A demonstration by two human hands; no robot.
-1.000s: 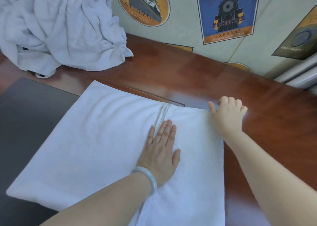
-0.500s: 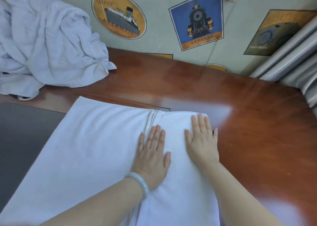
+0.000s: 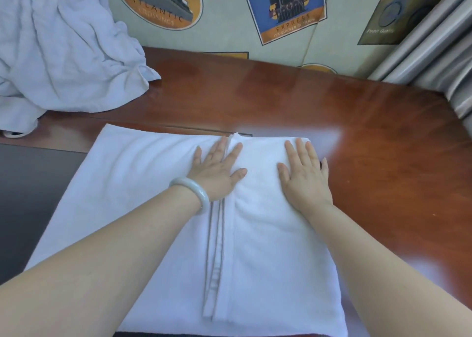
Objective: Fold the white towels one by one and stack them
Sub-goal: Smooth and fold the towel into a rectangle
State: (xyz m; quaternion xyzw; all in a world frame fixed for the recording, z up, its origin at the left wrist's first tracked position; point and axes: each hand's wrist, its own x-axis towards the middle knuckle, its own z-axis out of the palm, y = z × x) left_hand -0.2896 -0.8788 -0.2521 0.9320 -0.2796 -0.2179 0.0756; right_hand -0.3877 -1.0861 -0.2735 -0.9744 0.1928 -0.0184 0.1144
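White towel (image 3: 158, 209): part-folded on the wooden surface (image 3: 383, 157). Left hand (image 3: 217, 173) and right hand (image 3: 304, 180): fingers straight, flat on the folded panel, probably smoothing it. Unfolded towels (image 3: 63, 47): heaped far left, awaiting folding.

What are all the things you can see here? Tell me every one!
flat towel: one, white, spread on the table in the middle, partly folded
crumpled towels: one heap, white, far left on the table; number cannot be told
table: one, reddish-brown wood, under everything
dark panel: one, dark grey, left part of the table
ship picture: one, orange oval, on the wall
train picture: one, blue, on the wall
curtain: one, grey, far right
bracelet: one, pale green, on the left wrist
left hand: one, flat on the flat towel
right hand: one, flat on the flat towel, near its right edge
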